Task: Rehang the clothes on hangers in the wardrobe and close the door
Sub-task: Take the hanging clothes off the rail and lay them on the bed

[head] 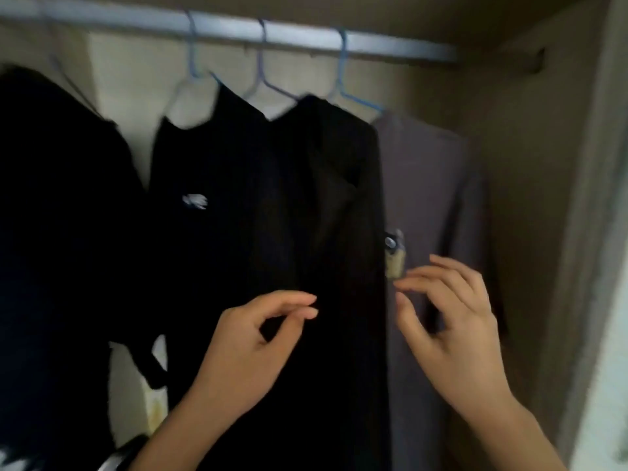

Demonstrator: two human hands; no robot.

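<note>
While the head view is soft with blur, the wardrobe (530, 164) holds a row of garments under a pale round rail (306, 37) that runs left to right and dips slightly to the right. Three thin blue wire hangers (341, 73) hook over it. From them hang a black top (210, 205) with a small white mark on the chest, a black jacket (326, 205) with a lapel, and a grey garment (428, 185) at the right; all hang lengthwise, straight down. Another dark garment (57, 198) hangs at the far left. The left hand (248, 348) hovers before the jacket, thumb and forefinger nearly pinched, gripping nothing. The right hand (452, 321) is open with curled fingers, before the grey cloth.
</note>
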